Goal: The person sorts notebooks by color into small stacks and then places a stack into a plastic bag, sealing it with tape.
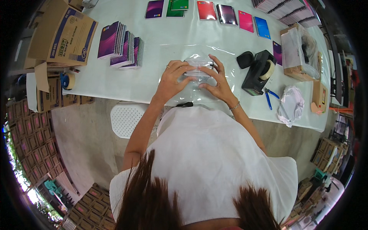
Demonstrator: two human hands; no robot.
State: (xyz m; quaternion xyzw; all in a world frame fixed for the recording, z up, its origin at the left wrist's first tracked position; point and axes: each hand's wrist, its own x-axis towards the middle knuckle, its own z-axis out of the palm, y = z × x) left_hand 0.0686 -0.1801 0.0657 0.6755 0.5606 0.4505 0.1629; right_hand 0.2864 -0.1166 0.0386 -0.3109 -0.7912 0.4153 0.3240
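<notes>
In front of my body, both hands are at a small block-shaped bundle [198,71] in shiny clear plastic; its contents are hard to make out, but it looks like a stack seen from its edge. My left hand [173,81] grips its left side, fingers curled over the top and thumb along the near side. On the right side, my right hand [218,83] presses its fingers and thumb to the wrap, with one finger raised. A clear plastic sheet [226,57] lies under and around the bundle on the white-covered table [126,86].
Purple spiral notebooks [119,46] stand stacked at left, near an open carton [63,34]. Single notebooks, such as a red one [207,10], line the far side. At right are a black tape dispenser [255,74], blue-handled pliers [269,99], crumpled paper [291,105] and a plastic-lined box [301,51].
</notes>
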